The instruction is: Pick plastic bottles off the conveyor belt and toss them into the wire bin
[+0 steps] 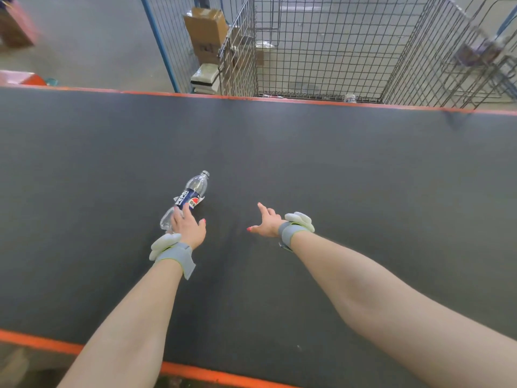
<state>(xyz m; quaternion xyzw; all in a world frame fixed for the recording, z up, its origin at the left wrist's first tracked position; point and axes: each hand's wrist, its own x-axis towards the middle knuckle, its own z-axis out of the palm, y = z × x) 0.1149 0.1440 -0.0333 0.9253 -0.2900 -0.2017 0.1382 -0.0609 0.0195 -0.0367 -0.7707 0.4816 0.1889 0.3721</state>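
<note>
Laying straight left hand (188,229) fingers (180,215) on bottle (193,193); right hand (267,224) splayed beside it. Next: clasp, toss into wire bin (240,51).

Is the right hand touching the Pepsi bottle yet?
Apart. The head view shows bare dark belt between the right hand and the bottle; only the left hand overlaps the bottle.

- Bright, even, diffuse light falls on the conveyor belt (335,169), whose dark surface looks matte, with only a faint, soft-edged shadow near its middle.
- Wide-angle distortion bows the belt's orange far edge and splays the wire bin (321,51) outward.
- Past the far left corner, a brown box (14,26) is blur-smeared.
- The clear bottle (193,194) shows a pale sheen.
</note>
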